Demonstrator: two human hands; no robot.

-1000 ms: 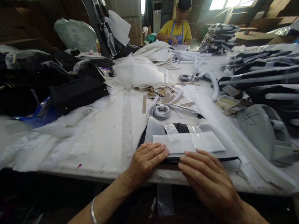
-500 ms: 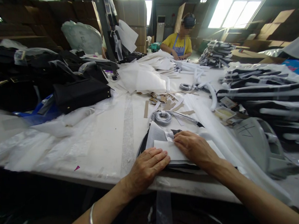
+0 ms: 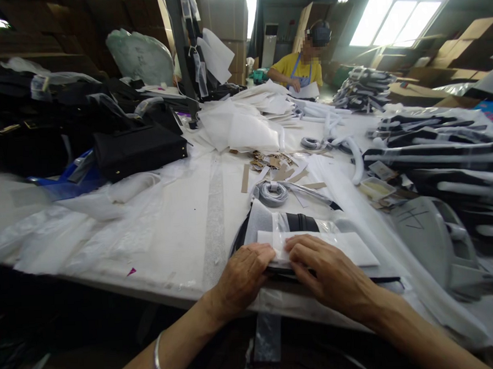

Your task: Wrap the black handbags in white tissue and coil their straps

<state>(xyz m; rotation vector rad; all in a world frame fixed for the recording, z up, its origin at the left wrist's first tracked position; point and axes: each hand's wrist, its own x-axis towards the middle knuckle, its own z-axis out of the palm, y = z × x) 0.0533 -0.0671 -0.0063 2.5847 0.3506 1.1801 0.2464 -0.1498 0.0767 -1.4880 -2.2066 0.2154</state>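
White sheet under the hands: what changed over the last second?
The right hand went from the near edge of the white sheet up to the black band, then back down; its fingers now rest on the sheet, closer to the left hand. Any grip is unclear. Unchanged: left hand at the sheet's left end, grey coil beyond.

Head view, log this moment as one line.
left hand: touching white sheet, left end | right hand: touching white sheet | beyond sheet: wrapped coil | across table: co-worker
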